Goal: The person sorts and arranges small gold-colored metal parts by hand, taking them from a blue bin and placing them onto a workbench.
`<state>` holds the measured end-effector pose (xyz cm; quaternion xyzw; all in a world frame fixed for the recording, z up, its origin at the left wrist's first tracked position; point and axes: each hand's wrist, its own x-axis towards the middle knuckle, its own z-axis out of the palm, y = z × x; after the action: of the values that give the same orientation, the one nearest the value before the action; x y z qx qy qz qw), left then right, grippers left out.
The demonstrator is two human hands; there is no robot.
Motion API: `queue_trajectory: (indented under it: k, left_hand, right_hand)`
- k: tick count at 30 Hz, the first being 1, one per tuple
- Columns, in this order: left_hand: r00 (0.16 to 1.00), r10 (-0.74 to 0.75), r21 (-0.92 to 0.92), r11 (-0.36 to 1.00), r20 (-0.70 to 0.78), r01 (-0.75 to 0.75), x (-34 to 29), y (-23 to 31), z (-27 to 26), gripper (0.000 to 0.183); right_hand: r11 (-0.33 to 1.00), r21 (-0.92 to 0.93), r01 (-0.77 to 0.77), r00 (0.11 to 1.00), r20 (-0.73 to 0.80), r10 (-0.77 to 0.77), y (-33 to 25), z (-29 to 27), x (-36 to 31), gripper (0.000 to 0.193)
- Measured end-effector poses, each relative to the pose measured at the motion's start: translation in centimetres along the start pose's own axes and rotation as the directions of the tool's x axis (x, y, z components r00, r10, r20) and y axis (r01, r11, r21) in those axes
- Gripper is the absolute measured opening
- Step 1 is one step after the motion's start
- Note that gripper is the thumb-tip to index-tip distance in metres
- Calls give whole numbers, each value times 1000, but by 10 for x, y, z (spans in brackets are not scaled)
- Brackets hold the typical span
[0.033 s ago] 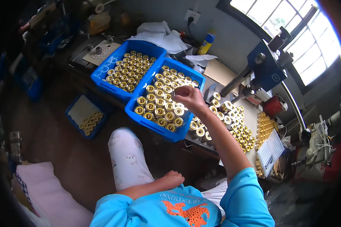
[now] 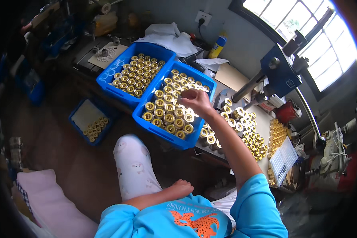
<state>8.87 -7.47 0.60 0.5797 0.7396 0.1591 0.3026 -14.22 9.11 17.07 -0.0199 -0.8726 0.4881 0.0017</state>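
Brass-toned fittings point(image 2: 169, 118) are standing upright in the right blue bin point(image 2: 162, 135), seemingly saving space; the right hand point(image 2: 196, 100) is pinching 1 metal part point(image 2: 181, 97) over them; the left hand point(image 2: 180, 189) is lying curled, contents unclear.

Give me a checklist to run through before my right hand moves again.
1. Right hand over the right-hand blue bin: ok.
2. Small piece pinched at the fingertips: ok.
3. That piece undamaged: cannot tell, the fingers mostly hide it.
4. Bin fittings standing ring end up: ok, where visible.
5. Left hand away from the lever press: ok, low by the shirt.
6. Bench beside the press free of loose fittings: not ok, many stand there.
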Motion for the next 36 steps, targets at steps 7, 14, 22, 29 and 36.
queue_trajectory:
  k: [7, 14, 22, 29, 36]
  left_hand:
    - [997, -20, -47, 999, -80, 16, -8, -14, 2, 17]
    - [998, 17, -54, 998, -56, -20, 5, -13, 1, 19]
    - [996, 41, -57, 997, -81, -45, 9, -13, 1, 18]
    - [996, 47, -71, 996, -82, -53, 10, -13, 2, 17]
    - [997, 45, -118, 992, -62, -53, 4, -11, -3, 19]
  right_hand:
    - [968, -209, 139, 987, 115, -116, 9, 40, 63, 25]
    - [939, -260, 226, 970, 144, -193, 26, 45, 92, 23]
    - [944, -304, 130, 981, 178, -78, 19, 43, 101, 25]
    - [812, -502, 297, 951, 75, -301, 21, 60, 80, 20]
    - [912, -362, 193, 974, 183, -133, 6, 46, 52, 25]
